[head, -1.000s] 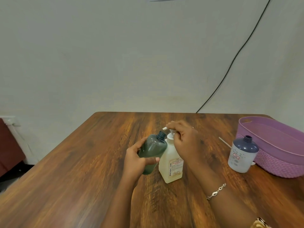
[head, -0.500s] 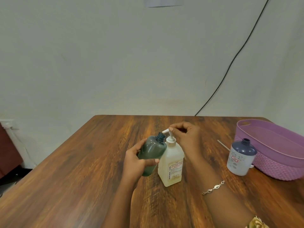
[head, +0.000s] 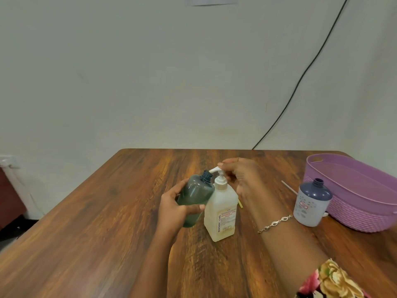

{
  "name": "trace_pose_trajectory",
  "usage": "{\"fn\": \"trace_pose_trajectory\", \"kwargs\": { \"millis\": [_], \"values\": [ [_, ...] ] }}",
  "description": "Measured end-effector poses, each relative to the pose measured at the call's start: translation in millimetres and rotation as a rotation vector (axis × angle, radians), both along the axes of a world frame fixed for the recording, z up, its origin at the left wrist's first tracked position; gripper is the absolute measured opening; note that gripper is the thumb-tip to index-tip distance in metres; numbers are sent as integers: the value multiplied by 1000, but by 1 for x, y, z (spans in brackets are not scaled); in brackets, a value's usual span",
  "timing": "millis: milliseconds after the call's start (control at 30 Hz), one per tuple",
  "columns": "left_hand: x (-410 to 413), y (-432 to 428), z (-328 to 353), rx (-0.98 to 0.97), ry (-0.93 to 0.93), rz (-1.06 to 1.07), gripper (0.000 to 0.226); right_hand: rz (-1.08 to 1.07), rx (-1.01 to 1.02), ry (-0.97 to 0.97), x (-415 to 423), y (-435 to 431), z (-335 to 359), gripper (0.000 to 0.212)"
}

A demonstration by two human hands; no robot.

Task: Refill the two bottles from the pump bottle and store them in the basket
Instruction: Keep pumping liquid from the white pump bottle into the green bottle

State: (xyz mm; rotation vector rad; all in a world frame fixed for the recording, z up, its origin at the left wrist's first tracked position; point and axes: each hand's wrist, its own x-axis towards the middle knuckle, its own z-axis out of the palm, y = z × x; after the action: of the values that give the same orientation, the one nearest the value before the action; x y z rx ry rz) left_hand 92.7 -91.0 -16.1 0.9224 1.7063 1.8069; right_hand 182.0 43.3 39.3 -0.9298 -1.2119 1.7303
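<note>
- The left hand [head: 174, 208] wraps its fingers round the green bottle [head: 196, 201] and holds it off the counter [head: 107, 222]. The bottle is tilted so its open neck sits just under the spout, most likely to catch the liquid.
- The right hand [head: 242, 179] has its fingers curled over the top of the pump bottle [head: 221, 214], gripping the head, well placed to press down.
- The pump bottle stands upright mid-counter, touching the green bottle's side.
- The blue-grey bottle [head: 311, 204] stands uncapped well to the right, just beside the purple basket [head: 365, 211], probably waiting its turn.
- Neither bottle is in the basket, so this looks like the first refill, with storing to come.
</note>
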Motion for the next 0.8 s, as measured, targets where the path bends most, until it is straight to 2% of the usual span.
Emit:
{"fn": "trace_pose_trajectory", "kwargs": {
  "millis": [200,433,633,800],
  "values": [
    [2,0,-2,3,-3,-5,69,33,-4,-99,-2,7,-7,18],
    [2,-1,3,-15,12,-14,70,111,-11,-74,3,10,3,13],
    [1,0,2,-45,28,-23,74,56,40,-65,-2,6,-7,15],
    [2,0,4,-54,44,-33,74,90,31,-87,3,6,-5,12]
  ]
}}
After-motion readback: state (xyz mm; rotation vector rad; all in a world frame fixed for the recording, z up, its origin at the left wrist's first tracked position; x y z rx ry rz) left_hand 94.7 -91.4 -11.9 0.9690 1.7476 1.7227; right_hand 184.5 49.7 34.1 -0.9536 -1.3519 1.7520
